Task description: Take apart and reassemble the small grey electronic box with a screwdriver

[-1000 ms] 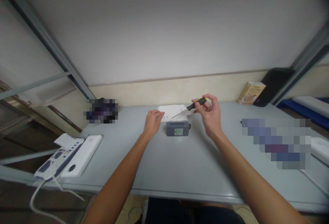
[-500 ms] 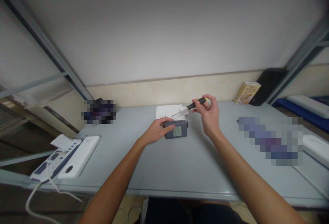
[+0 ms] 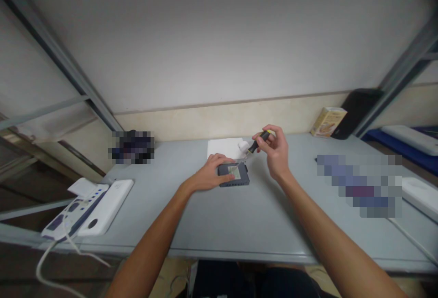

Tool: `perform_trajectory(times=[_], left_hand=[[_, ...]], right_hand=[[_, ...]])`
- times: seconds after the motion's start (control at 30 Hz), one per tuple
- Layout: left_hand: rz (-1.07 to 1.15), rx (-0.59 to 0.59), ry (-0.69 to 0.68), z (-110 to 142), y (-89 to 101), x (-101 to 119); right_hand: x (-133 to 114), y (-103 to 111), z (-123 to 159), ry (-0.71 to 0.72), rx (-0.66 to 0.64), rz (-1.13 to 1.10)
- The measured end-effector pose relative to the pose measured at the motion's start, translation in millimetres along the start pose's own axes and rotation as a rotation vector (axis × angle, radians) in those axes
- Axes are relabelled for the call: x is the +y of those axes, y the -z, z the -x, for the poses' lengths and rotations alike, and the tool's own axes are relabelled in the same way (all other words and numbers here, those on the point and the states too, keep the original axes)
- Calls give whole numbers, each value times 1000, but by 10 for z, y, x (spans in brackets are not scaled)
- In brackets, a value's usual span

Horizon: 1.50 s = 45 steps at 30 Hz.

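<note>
My left hand [image 3: 212,172] is closed around the left side of a dark grey box-shaped device [image 3: 241,175], its thumb across the pale label on the top face. A row of vent slots runs along the device's near side. In my right hand [image 3: 276,149] is a screwdriver [image 3: 258,143] with a black and yellow handle. It slants down and to the left, its tip near the device's far right part; whether the tip touches cannot be made out. White paper [image 3: 222,147] lies behind the device, with a small white object [image 3: 243,145] on its right part.
A white power strip [image 3: 77,209] with cables and a white power bank-like slab [image 3: 107,206] lie at the left. A yellow box [image 3: 328,122] stands against a black object [image 3: 357,113] at the back right. Blurred patches cover items at both sides of the grey table [image 3: 239,229].
The device has tipped so that its labelled face points more upward and its vents face me. The screwdriver has swung steeper, its tip moving down and right toward the device.
</note>
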<state>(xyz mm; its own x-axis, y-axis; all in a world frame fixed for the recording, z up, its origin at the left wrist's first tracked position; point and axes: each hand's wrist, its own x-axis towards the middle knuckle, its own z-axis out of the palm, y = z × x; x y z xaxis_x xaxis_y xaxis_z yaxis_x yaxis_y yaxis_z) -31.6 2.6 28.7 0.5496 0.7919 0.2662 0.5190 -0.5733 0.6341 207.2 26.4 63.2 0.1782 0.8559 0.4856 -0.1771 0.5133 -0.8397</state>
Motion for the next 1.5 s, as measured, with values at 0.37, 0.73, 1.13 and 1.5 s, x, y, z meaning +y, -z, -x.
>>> perform_trajectory(times=[0.37, 0.73, 1.13, 1.5], left_hand=[[131, 14, 12, 0, 12, 90], [196, 244, 283, -79, -200, -28], [325, 358, 253, -101, -63, 21], [316, 359, 119, -59, -4, 22]], right_hand=[[-47, 26, -13, 85, 107, -55], [-46, -108, 31, 47, -41, -7], [-37, -123, 46, 46, -68, -2], [-18, -121, 48, 32, -74, -4]])
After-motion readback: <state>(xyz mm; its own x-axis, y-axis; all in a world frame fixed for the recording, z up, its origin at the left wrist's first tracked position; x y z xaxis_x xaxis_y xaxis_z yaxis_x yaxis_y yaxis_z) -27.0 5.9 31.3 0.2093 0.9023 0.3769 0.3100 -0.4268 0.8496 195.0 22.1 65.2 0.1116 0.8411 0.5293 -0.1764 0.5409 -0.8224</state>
